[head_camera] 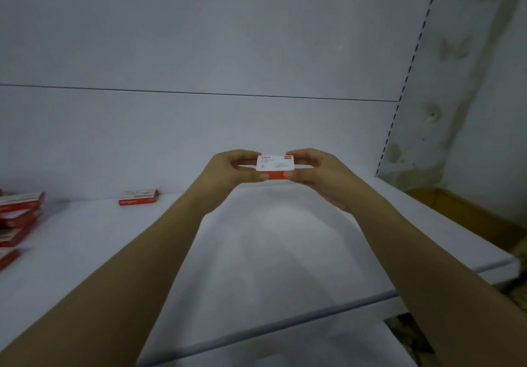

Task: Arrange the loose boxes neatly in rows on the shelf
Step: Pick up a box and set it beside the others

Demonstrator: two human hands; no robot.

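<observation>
Head view: left hand (228,174) and right hand (318,174) pinch opposite ends of a box (275,164) above the shelf (256,238).

A small box (275,167), white on top, red along its front edge, is held level, pinched at its short ends by the left grip (228,171) and right grip (316,174). Well left and lower, a single red box (139,197) lies flat on the white shelf (256,252). Farther left, a pile of red boxes (20,215) sprawls askew.

The single head-worn wide-angle camera is looking forward and slightly down, sitting close above the shelf (271,252), facing its back panel (199,38).
</observation>
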